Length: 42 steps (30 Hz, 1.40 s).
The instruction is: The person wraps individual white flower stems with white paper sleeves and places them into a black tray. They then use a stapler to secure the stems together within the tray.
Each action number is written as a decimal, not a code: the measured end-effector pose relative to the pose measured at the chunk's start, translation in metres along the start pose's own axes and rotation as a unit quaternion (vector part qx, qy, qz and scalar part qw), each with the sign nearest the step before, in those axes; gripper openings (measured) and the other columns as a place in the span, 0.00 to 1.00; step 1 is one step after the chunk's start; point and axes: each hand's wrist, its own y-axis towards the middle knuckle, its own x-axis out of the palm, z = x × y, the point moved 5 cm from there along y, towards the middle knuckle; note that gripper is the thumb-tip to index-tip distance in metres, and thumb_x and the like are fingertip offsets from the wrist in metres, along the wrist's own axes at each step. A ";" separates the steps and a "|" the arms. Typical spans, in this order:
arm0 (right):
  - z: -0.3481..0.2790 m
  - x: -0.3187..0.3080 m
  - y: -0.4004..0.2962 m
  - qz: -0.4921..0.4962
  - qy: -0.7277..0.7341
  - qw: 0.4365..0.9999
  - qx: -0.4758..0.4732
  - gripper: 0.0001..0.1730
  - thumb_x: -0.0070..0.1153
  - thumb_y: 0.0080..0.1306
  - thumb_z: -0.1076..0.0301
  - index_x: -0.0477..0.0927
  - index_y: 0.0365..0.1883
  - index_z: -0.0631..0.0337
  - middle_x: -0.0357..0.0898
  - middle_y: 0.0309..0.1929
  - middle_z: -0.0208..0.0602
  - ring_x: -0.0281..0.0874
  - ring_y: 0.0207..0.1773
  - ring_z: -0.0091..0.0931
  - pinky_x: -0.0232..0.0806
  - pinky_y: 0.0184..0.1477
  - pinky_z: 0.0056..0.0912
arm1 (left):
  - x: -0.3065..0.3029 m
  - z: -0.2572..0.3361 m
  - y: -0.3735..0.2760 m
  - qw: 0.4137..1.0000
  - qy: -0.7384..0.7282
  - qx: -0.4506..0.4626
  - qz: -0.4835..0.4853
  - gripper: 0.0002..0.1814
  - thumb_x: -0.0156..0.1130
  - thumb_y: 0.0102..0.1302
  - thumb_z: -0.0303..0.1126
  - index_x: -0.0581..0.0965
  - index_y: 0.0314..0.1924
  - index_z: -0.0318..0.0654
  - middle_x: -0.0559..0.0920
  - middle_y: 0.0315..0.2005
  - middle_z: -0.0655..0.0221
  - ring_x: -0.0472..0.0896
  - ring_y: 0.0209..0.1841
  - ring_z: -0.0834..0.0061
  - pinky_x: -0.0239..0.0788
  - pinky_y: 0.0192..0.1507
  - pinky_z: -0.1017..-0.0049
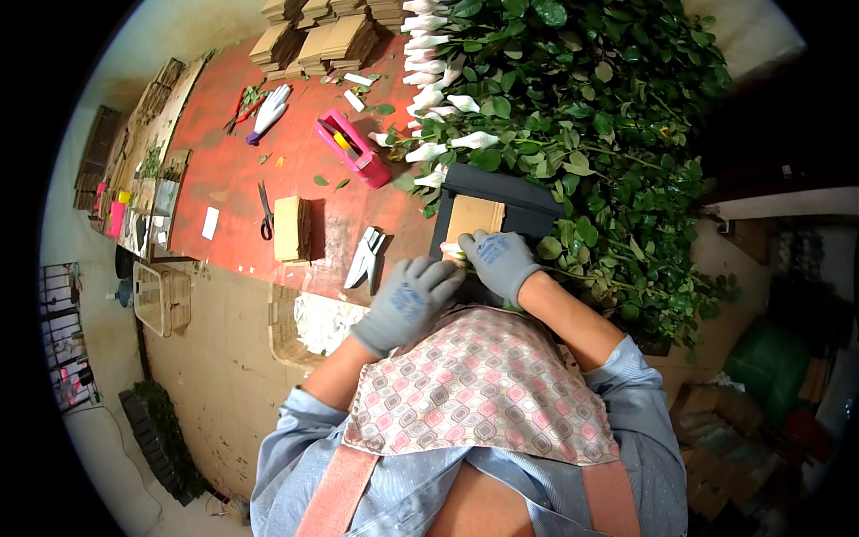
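Observation:
My left hand (411,302), in a grey coated glove, has its fingertips bent at the front edge of a black tray-like stand (496,181). On the stand lies a piece of corrugated cardboard (475,213). My right hand (498,260), gloved alike, rests over the cardboard's near end, its fingers curled at a pale pinkish flower bud (453,250). Whether the left fingers grip anything is hidden. A stapler (366,258) with white handles lies left of the stand. Rose stems with white net-sleeved buds (475,139) are heaped behind and right of the stand.
On the red table (235,168) are a cardboard stack (291,229), black scissors (266,213), a pink tape dispenser (354,149), a white glove (270,113) and red-handled pruning shears (243,113). More cardboard stacks (345,41) stand behind. A basket of white pieces (327,323) sits below the front edge.

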 end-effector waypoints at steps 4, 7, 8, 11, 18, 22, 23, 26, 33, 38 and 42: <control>0.000 -0.001 0.001 0.002 0.016 1.000 -0.001 0.13 0.51 0.73 0.66 0.75 0.53 0.56 0.83 0.47 0.41 0.88 0.44 0.39 0.79 0.41 0.45 | 0.043 -0.002 0.005 0.999 0.017 -0.021 0.025 0.30 0.68 0.57 0.36 0.79 0.62 0.41 0.80 0.55 0.66 0.77 0.51 0.64 0.68 0.53 0.63; 0.003 -0.006 -0.003 0.000 0.021 1.000 0.001 0.12 0.51 0.73 0.66 0.75 0.54 0.54 0.83 0.47 0.41 0.88 0.45 0.39 0.79 0.42 0.45 | 0.055 -0.008 -0.003 0.997 0.034 -0.022 0.067 0.29 0.66 0.56 0.34 0.80 0.60 0.41 0.81 0.55 0.68 0.77 0.49 0.64 0.68 0.51 0.64; 0.004 -0.006 -0.005 0.000 0.022 1.000 -0.002 0.12 0.51 0.73 0.66 0.75 0.54 0.53 0.83 0.47 0.40 0.88 0.46 0.38 0.79 0.42 0.44 | 0.058 -0.008 -0.004 0.997 0.046 -0.011 0.065 0.27 0.64 0.57 0.34 0.81 0.59 0.40 0.80 0.55 0.68 0.76 0.50 0.65 0.67 0.50 0.65; 0.004 -0.005 -0.004 -0.004 0.026 1.000 -0.016 0.13 0.51 0.73 0.66 0.75 0.54 0.51 0.83 0.47 0.40 0.87 0.47 0.38 0.78 0.42 0.44 | 0.058 -0.008 -0.004 0.996 0.073 0.011 0.057 0.22 0.60 0.61 0.34 0.82 0.56 0.39 0.79 0.56 0.69 0.75 0.49 0.67 0.66 0.48 0.67; 0.004 -0.005 -0.001 0.000 0.048 0.997 -0.056 0.16 0.57 0.69 0.58 0.76 0.53 0.48 0.83 0.45 0.37 0.86 0.48 0.37 0.77 0.46 0.44 | 0.049 -0.011 -0.001 0.997 0.053 0.041 0.028 0.27 0.61 0.59 0.31 0.81 0.61 0.43 0.80 0.56 0.71 0.77 0.52 0.66 0.69 0.51 0.65; 0.013 -0.007 0.002 -0.029 0.094 0.994 -0.038 0.17 0.55 0.68 0.63 0.80 0.55 0.47 0.85 0.47 0.38 0.86 0.51 0.39 0.75 0.50 0.45 | 0.043 -0.022 0.009 0.999 -0.005 0.032 0.014 0.23 0.68 0.59 0.36 0.84 0.57 0.49 0.81 0.59 0.76 0.77 0.55 0.64 0.71 0.56 0.64; 0.015 -0.012 0.001 -0.034 0.113 0.992 -0.034 0.18 0.55 0.67 0.63 0.81 0.56 0.47 0.85 0.48 0.40 0.85 0.51 0.40 0.75 0.51 0.46 | 0.043 -0.023 0.011 1.000 -0.019 0.024 -0.003 0.22 0.69 0.60 0.37 0.85 0.56 0.51 0.81 0.59 0.77 0.76 0.55 0.64 0.71 0.57 0.63; 0.022 -0.012 0.005 -0.068 0.116 0.989 -0.057 0.23 0.58 0.67 0.61 0.79 0.61 0.48 0.84 0.47 0.43 0.85 0.52 0.41 0.74 0.53 0.48 | 0.041 -0.025 0.015 0.999 -0.017 0.030 -0.013 0.20 0.68 0.63 0.46 0.86 0.53 0.51 0.81 0.59 0.77 0.75 0.56 0.64 0.69 0.54 0.64; 0.093 -0.184 0.058 0.236 0.037 0.970 -0.037 0.18 0.53 0.73 0.60 0.79 0.58 0.55 0.80 0.42 0.47 0.85 0.40 0.43 0.78 0.40 0.47 | 0.034 -0.021 0.019 0.999 -0.022 0.034 -0.018 0.21 0.67 0.65 0.52 0.87 0.48 0.45 0.81 0.59 0.76 0.76 0.50 0.66 0.69 0.50 0.65; 0.230 -0.311 0.124 0.466 0.098 0.875 0.092 0.16 0.50 0.73 0.65 0.81 0.55 0.58 0.84 0.52 0.51 0.83 0.52 0.49 0.75 0.57 0.48 | 0.042 -0.022 0.016 0.999 -0.008 0.029 -0.027 0.24 0.71 0.58 0.48 0.86 0.53 0.46 0.82 0.56 0.76 0.76 0.48 0.66 0.69 0.48 0.65; 0.311 -0.376 0.175 0.505 0.164 0.837 0.134 0.20 0.48 0.74 0.68 0.81 0.61 0.59 0.84 0.57 0.52 0.82 0.59 0.47 0.74 0.61 0.45 | 0.061 -0.030 0.010 0.999 -0.019 0.017 -0.024 0.22 0.70 0.57 0.44 0.86 0.52 0.48 0.82 0.55 0.78 0.76 0.46 0.66 0.70 0.46 0.63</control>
